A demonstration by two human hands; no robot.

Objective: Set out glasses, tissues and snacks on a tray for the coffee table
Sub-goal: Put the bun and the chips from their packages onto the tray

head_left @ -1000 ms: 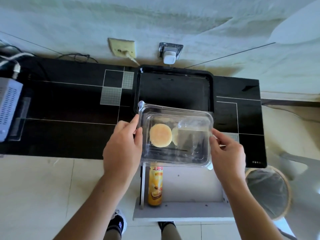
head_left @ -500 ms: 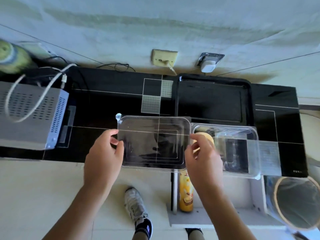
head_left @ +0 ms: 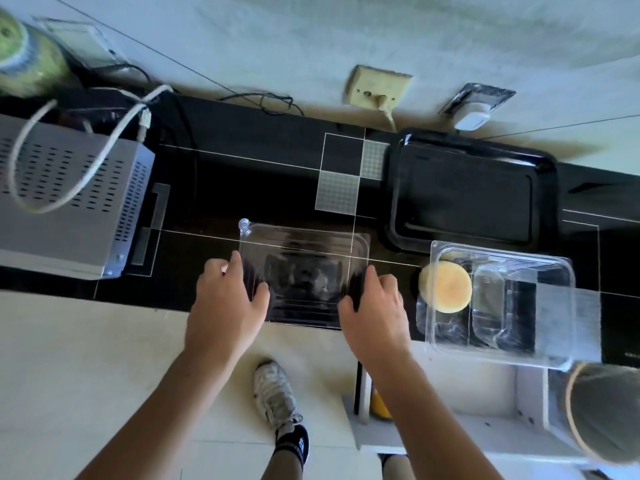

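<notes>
A clear plastic lid (head_left: 304,268) lies flat on the black counter (head_left: 242,168). My left hand (head_left: 228,303) grips its left edge and my right hand (head_left: 374,310) grips its right edge. To the right sits the open clear snack container (head_left: 502,299) with a round yellow cake (head_left: 446,287) inside at its left end. A black tray (head_left: 471,188) with nothing on it rests on the counter behind the container, near the wall.
A grey perforated box (head_left: 65,199) with a white cable stands on the counter's left. A yellow snack can (head_left: 379,407) stands on a white shelf (head_left: 450,431) below the counter. A round bin (head_left: 606,410) is at the lower right. Wall sockets (head_left: 377,88) sit above the counter.
The lid came off the container and moved left with both hands. The container with the cake now sits on the counter to the right, and my right hand moved onto the lid's right edge.
</notes>
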